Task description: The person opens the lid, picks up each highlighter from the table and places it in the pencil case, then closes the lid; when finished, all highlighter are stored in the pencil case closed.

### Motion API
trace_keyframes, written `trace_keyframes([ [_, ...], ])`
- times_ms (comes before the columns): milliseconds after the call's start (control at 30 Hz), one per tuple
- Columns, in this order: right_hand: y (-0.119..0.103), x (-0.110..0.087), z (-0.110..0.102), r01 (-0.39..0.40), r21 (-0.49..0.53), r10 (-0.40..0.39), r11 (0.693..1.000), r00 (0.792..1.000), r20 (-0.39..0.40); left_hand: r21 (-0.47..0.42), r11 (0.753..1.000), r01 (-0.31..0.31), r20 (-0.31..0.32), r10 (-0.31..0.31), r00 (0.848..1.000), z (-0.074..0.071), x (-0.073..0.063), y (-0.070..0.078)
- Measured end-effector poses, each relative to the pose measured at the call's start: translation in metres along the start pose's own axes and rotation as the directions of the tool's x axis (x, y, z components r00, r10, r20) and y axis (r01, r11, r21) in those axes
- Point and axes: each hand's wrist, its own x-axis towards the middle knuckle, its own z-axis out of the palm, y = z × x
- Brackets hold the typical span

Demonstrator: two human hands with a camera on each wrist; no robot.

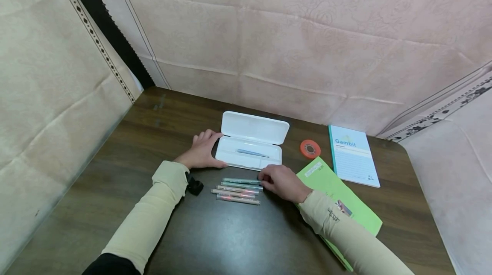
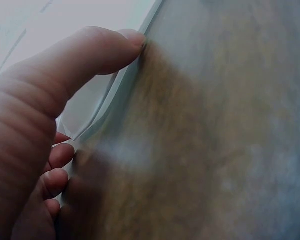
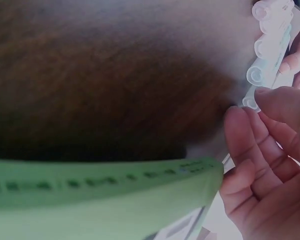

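A white pencil case [image 1: 226,152] lies with its lid [image 1: 254,126] raised at the back and one slim blue pen [image 1: 251,153] inside. My left hand [image 1: 202,152] grips the case's left end, thumb on the front edge and fingers round the far side; the left wrist view shows the thumb [image 2: 102,50] at the rim. Several capped pens lie side by side in front of the case. My right hand [image 1: 282,182] pinches the right end of the teal pen [image 1: 239,180] nearest the case. In the right wrist view, thumb and forefinger meet at that pen's clear end [image 3: 249,101].
A green book [image 1: 355,209] lies under the right forearm. Behind it are a light-blue notebook [image 1: 355,155] marked "Gambit" and an orange tape roll [image 1: 303,149]. A pale patterned cloth [image 1: 269,44] hangs along the back of the wooden table [image 1: 161,138].
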Motion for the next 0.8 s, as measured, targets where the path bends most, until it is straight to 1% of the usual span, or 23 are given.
trace_keyframes([
  [167,-0.002,-0.002,-0.007,-0.03,0.034,0.031,0.999,0.999,-0.02,0.001,1.0,-0.004,-0.001,0.004,1.0,0.0,-0.001,0.001],
  [367,0.0,-0.001,-0.029,-0.052,0.047,0.057,0.998,0.994,-0.098,0.002,1.0,-0.007,-0.011,0.007,1.0,0.0,-0.001,0.0],
  [567,0.016,0.014,-0.049,-0.147,0.084,0.158,0.986,0.977,-0.144,-0.008,1.0,-0.005,-0.012,0.005,1.0,0.002,0.0,-0.002],
  [700,0.029,0.025,-0.053,-0.194,0.084,0.206,0.977,0.964,-0.17,-0.007,1.0,-0.007,-0.011,0.007,1.0,0.002,0.0,-0.003],
  [800,0.037,0.031,-0.051,-0.22,0.1,0.234,0.97,0.958,-0.167,-0.003,1.0,-0.008,-0.01,0.008,1.0,0.002,0.0,-0.003],
])
